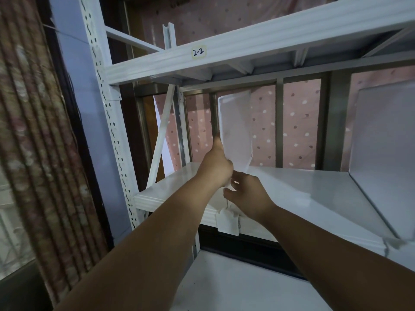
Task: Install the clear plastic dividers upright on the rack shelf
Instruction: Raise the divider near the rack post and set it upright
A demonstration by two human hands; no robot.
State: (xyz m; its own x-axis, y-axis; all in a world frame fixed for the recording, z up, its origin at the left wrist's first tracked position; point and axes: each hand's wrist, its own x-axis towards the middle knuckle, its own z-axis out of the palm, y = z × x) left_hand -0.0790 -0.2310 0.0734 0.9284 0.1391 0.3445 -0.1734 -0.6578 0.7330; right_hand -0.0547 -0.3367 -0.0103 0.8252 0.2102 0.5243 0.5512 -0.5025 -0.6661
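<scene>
One clear divider (235,131) stands upright near the left end of the shelf (314,187), at about eleven o'clock from the middle of the view, its foot meeting a white clip (228,223) hooked over the shelf's front lip; the left hand (216,167) is closed on the divider's near edge, thumb pointing up along it; the right hand (247,194), just at four o'clock from the left, pinches the lower front corner with its fingers together on the plastic; whether the foot is fully seated in the clip cannot be told, as the hands cover it. A second divider (386,153) already stands upright at three o'clock, near the right edge; so one looks done, this one looks nearly done, and the long bare stretch of shelf between them may take more.
</scene>
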